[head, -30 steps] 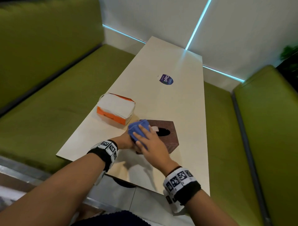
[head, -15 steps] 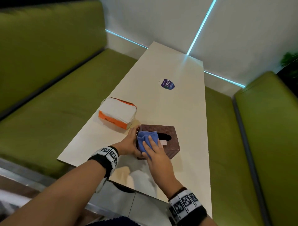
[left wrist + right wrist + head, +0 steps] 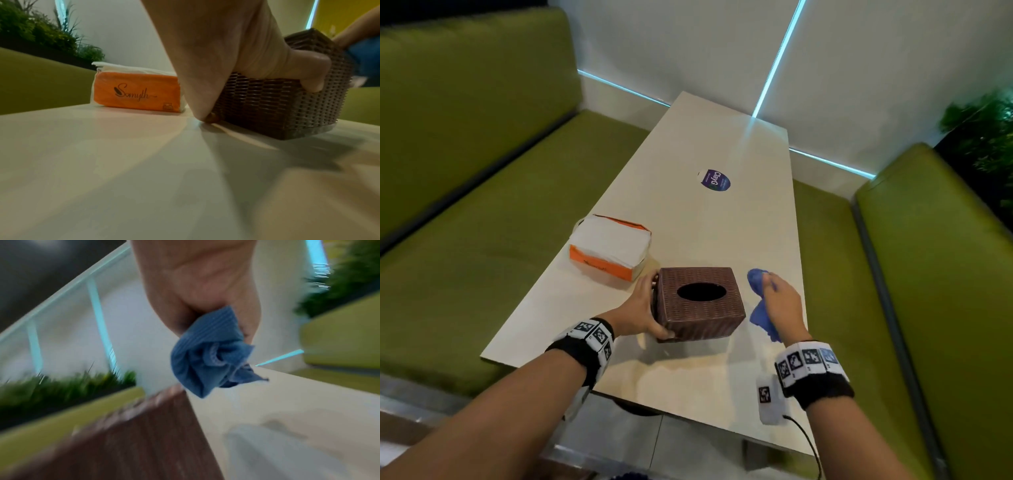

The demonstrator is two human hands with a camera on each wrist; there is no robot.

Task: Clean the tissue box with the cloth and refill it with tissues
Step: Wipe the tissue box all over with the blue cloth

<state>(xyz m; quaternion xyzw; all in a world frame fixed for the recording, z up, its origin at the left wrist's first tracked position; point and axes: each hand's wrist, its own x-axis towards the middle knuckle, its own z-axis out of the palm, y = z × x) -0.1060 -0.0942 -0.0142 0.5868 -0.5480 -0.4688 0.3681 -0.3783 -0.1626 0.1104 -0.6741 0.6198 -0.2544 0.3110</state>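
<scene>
A brown woven tissue box (image 3: 700,303) (image 3: 283,104) (image 3: 144,439) with a dark oval slot on top stands on the white table (image 3: 722,212). My left hand (image 3: 643,308) (image 3: 246,53) grips its left side, thumb curled over the near face, and the box tilts slightly. My right hand (image 3: 779,305) (image 3: 201,280) is just right of the box, apart from it, clutching a bunched blue cloth (image 3: 758,308) (image 3: 207,356). An orange and white pack of tissues (image 3: 611,246) (image 3: 135,91) lies left of and behind the box.
Green padded benches (image 3: 482,205) flank the table on both sides. A round purple sticker (image 3: 715,180) sits mid-table. A white wall with lit cyan strips is at the far end, plants (image 3: 983,137) at the right. The near table edge is below my wrists.
My right hand has lifted the cloth off the box top and moved right, clear of the box. The slot is now uncovered. The left hand still holds the box's left side.
</scene>
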